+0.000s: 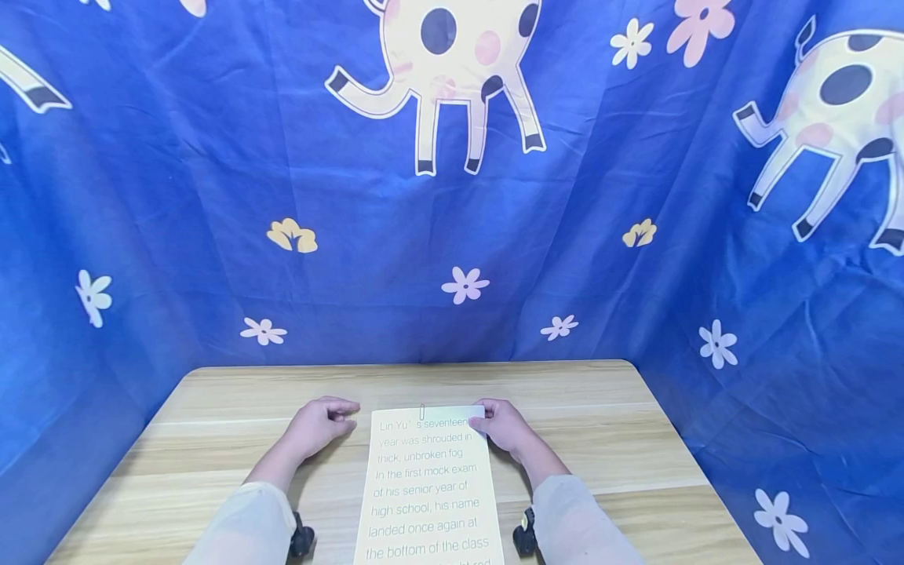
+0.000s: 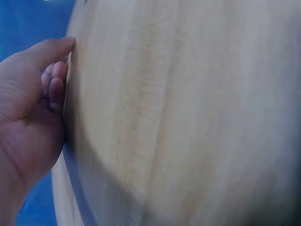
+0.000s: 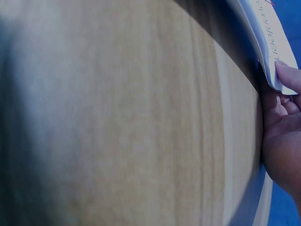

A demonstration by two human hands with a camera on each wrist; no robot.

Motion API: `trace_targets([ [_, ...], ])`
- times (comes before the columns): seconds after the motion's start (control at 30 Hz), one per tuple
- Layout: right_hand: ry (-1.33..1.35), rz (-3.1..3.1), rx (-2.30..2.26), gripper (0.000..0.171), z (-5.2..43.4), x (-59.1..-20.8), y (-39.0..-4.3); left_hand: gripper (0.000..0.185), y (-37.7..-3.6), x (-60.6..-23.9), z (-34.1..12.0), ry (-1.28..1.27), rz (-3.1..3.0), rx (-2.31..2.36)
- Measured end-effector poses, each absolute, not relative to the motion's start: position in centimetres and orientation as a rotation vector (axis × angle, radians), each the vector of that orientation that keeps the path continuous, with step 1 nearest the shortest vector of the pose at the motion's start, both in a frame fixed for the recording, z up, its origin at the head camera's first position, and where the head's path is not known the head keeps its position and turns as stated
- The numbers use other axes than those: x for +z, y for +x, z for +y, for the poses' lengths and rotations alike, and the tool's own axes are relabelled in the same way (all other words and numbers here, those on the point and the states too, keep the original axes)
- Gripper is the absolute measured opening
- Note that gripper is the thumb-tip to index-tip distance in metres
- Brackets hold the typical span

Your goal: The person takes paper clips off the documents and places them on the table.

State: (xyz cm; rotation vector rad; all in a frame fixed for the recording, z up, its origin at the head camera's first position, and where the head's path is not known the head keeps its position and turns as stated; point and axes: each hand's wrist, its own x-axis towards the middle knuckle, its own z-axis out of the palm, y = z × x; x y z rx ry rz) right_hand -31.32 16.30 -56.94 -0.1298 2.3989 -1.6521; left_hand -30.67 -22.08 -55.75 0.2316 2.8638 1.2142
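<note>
I see the printed sheets (image 1: 429,494) over the table (image 1: 600,439). Left hand (image 1: 321,428): loose, just left of the sheets. Right hand (image 1: 503,425): pinching their far right corner; I'd pinch lightly, avoiding creases. Paper clip (image 1: 421,412): their far edge.

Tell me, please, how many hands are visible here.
2: the left hand is left of the paper, apart from it; the right hand pinches the paper's top right corner.

Light wood-grain tabletop (image 1: 621,439), rounded far corners. Behind and to both sides: creased blue curtain (image 1: 212,259), printed with black-spotted cows (image 1: 455,78), white flowers (image 1: 632,43), larger pink flower (image 1: 695,35), two small yellow bushes (image 1: 293,235).
</note>
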Motion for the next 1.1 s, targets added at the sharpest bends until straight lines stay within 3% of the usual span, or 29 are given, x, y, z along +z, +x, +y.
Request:
trace_targets([
  [0.33, -0.145, 2.393, -1.666, 0.014, 16.4, -57.1, -31.4, 0.056, -30.6, -55.8, -22.4, 0.108, 2.806, 1.361],
  [0.5, -0.144, 2.391, -1.672, 0.014, 16.5, -57.0, -31.4, 0.048, -30.9, -56.0, -22.7, -0.024, 2.709, 1.570],
  [0.7, -0.137, 2.389, -1.678, 0.015, 16.4, -57.0, -31.3, 0.053, -31.1, -55.6, -23.0, -0.101, 2.519, 1.819],
  [0.83, -0.144, 2.388, -1.684, 0.017, 16.2, -57.0, -31.2, 0.045, -30.7, -54.9, -22.5, -0.149, 2.696, 1.817],
  [1.1, -0.149, 2.390, -1.690, 0.016, 16.2, -56.9, -31.1, 0.028, -30.3, -54.0, -19.0, 0.125, 3.108, 1.607],
])
